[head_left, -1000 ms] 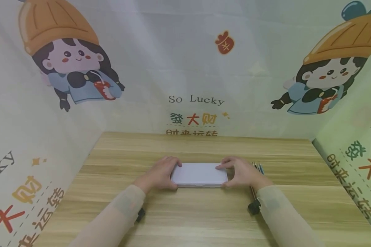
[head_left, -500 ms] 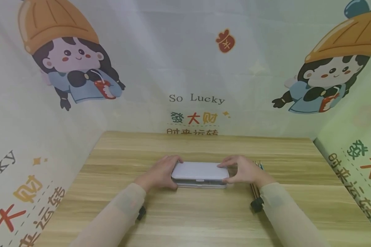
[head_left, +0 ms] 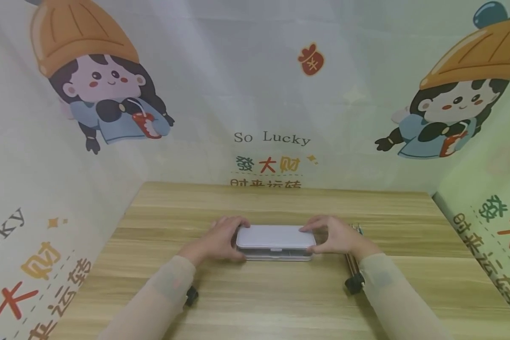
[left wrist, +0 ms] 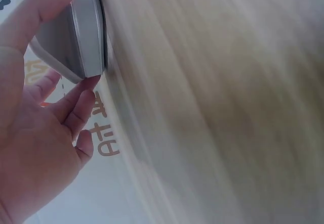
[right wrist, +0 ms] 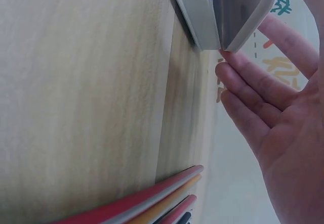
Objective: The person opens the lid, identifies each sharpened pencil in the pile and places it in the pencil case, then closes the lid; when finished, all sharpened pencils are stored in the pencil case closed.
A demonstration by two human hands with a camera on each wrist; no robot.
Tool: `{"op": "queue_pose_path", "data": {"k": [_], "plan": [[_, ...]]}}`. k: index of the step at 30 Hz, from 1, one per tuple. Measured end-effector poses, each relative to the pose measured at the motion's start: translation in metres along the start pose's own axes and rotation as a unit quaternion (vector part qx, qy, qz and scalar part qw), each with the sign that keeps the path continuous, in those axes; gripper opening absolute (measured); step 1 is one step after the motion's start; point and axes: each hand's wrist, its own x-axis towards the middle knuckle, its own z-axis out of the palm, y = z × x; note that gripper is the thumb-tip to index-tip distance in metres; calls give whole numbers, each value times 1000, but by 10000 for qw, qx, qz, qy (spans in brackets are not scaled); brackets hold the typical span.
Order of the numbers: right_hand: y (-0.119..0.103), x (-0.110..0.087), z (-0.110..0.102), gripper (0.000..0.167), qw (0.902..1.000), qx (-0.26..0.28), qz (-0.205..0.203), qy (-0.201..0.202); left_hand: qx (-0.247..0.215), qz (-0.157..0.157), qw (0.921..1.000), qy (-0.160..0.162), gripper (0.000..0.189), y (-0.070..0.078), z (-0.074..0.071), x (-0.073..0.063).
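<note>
A white pencil case (head_left: pixel 274 236) lies on the wooden table, its lid hinged up a little at the front so that a dark gap shows above the base. My left hand (head_left: pixel 221 238) holds its left end, the thumb at the front edge and the fingers round behind. At the right end, my right hand (head_left: pixel 333 236) grips the raised lid, with the thumb at its front corner and the index finger on its back part. The right wrist view shows the lid (right wrist: pixel 248 11) angled away from the base (right wrist: pixel 197 16), with fingertips at the hinge end.
Several pencils (head_left: pixel 352 262) lie on the table (head_left: pixel 255 302) just right of the case, partly under the right wrist. Close up, their red and orange barrels (right wrist: pixel 147 204) show side by side. A printed cloth (head_left: pixel 204 94) stands round the table's back and sides.
The lid, down on the base a second ago, has swung up at the front, my right thumb rising with it. The left hand keeps its place at the left end.
</note>
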Motion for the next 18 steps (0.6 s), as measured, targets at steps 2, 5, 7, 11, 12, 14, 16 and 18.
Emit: {"op": "queue_pose_path", "data": {"k": [2, 5, 7, 11, 12, 14, 16, 18], "plan": [[1, 0, 2, 53, 10000, 64, -4, 8, -88, -14, 10000, -24, 82, -1, -1, -2], [2, -1, 1, 51, 9998, 156, -82, 40, -262, -59, 9996, 5, 82, -1, -2, -4], [3, -1, 0, 48, 9995, 284, -113, 46, -366, -152, 9992, 24, 84, -1, -2, -4], [3, -1, -2, 43, 9990, 428, -144, 59, -472, -320, 9983, 118, 88, -3, -2, -5], [3, -1, -3, 42, 9988, 464, -121, 66, -467, -336, 9983, 134, 89, -4, -2, -5], [4, -1, -4, 40, 9986, 505, -100, 89, -429, -336, 9983, 184, 91, -5, -2, -5], [3, 0, -5, 38, 9983, 562, -38, 130, -430, -363, 9982, 203, 93, -6, -2, -5], [3, 1, -6, 35, 9981, 583, 8, 197, -418, -441, 9979, 222, 95, -7, -2, -5]]}}
